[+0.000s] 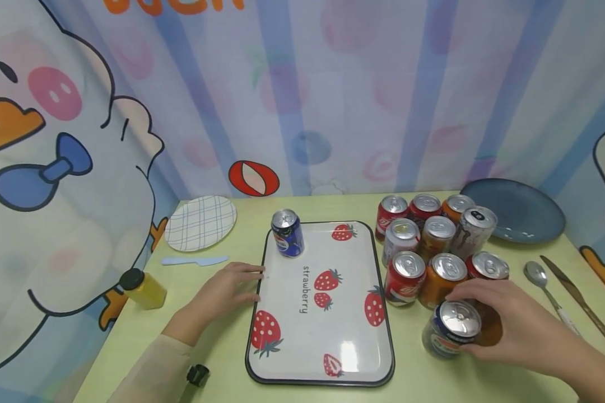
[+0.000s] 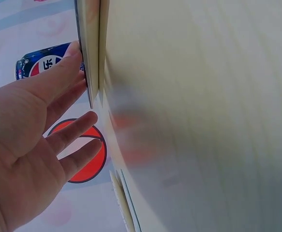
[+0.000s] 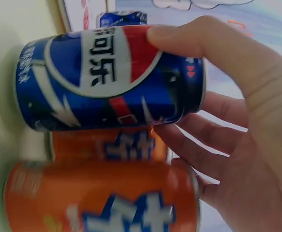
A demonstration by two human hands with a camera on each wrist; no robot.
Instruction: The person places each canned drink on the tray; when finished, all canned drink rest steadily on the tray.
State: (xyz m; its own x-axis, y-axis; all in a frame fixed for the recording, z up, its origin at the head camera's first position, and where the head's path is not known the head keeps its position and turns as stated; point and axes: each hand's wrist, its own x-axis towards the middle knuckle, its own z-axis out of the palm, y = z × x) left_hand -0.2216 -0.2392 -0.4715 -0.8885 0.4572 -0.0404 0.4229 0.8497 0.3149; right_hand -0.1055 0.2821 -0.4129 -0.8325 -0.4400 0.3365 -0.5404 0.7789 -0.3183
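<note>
My right hand [image 1: 476, 323] grips an upright blue Pepsi can [image 1: 451, 328] on the yellow-green table, just right of the strawberry tray [image 1: 333, 347]. In the right wrist view my thumb [image 3: 179, 38] and fingers wrap that blue can [image 3: 107, 77], with orange cans [image 3: 102, 203] pressed beside it. A second blue Pepsi can [image 1: 287, 233] stands at the tray's far left corner. My left hand [image 1: 249, 284] lies flat on the table, its straight fingers touching the tray's left edge [image 2: 90, 48]. The left wrist view shows the far can [image 2: 44, 60] past my left hand [image 2: 80, 92].
Several red, orange and silver cans [image 1: 436, 240] cluster right of the tray. A blue plate [image 1: 514, 210] sits far right, with a spoon [image 1: 541, 282] and knife [image 1: 582, 305] near it. On the left are a plaid plate [image 1: 200, 222], a blue plastic knife [image 1: 194, 261] and a yellow bottle [image 1: 143, 288].
</note>
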